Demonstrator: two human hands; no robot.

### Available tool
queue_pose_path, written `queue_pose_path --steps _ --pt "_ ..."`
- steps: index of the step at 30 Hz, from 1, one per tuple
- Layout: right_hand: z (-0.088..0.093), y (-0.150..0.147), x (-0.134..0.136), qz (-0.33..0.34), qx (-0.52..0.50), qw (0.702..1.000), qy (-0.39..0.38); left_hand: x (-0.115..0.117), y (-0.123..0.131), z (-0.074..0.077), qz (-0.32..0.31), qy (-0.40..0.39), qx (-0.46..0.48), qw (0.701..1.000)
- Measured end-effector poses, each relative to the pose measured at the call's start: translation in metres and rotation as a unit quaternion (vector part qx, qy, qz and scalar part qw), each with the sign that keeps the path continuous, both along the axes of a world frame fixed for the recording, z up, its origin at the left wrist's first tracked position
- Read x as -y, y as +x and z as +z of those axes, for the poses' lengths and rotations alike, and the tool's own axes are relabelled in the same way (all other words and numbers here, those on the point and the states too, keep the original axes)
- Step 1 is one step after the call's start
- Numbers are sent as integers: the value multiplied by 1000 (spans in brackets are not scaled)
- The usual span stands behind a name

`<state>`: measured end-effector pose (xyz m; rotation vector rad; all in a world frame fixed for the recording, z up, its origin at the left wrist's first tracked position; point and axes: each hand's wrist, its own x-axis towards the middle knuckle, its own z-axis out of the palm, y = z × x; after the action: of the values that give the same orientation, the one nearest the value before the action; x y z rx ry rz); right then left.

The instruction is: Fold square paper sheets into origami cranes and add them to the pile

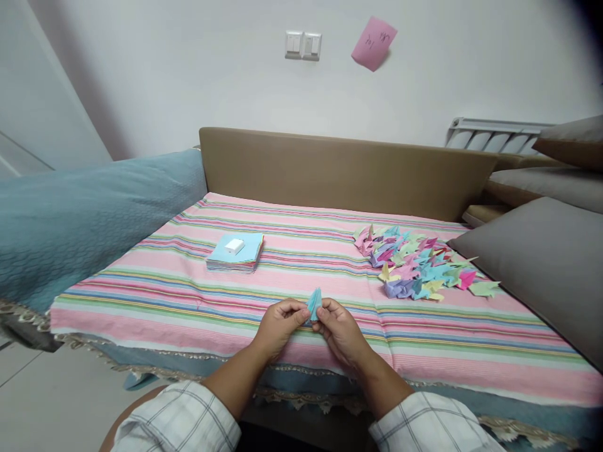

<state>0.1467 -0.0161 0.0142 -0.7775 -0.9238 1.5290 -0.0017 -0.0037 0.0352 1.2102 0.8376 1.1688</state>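
Light blue folded paper [314, 302], pink-striped multicolour cloth [330, 251], pastel paper cranes [414, 263], teal blanket [85, 220].

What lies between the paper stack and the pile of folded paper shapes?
Only bare striped cloth lies between the paper stack and the pile, as the head view shows.

White plaid sleeves with thin grey lines, rolled up.

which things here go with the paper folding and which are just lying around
In hand: blue paper, pinched by left hand and right hand; paper stack; pile of folded shapes.
Lying about: white block on the stack; grey cushion; teal blanket; pink note.
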Motion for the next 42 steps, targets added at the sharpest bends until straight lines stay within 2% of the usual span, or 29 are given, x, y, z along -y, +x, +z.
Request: queue_pose_path --steps 3,10,16,20,26,31,34,39,42 --pt "-1 0 0 0 -6 1000 6 -2 -1 0 28 40 -9 999" --pt "-4 -1 -2 -5 -15 1000 11 1 2 4 38 -42 33 998" --pt "-9 1 -4 -12 2 1000 16 1 3 2 44 -42 33 998" --pt "-13 1 -5 -20 15 999 22 0 3 -3 63 -5 18 998" --pt "-13 -1 -4 -41 52 997 29 2 1 -5 133 125 -75 980" --pt "-11 -1 -4 -42 66 996 37 4 0 -5 141 168 -113 969" --pt "-11 -1 -4 -40 65 996 33 3 1 -5 131 131 -75 980" --pt "-12 2 -5 -23 64 997 30 1 2 -1 20 -32 17 999" --pt "-10 2 -3 -12 58 998 32 2 2 4 -1 -62 20 998"
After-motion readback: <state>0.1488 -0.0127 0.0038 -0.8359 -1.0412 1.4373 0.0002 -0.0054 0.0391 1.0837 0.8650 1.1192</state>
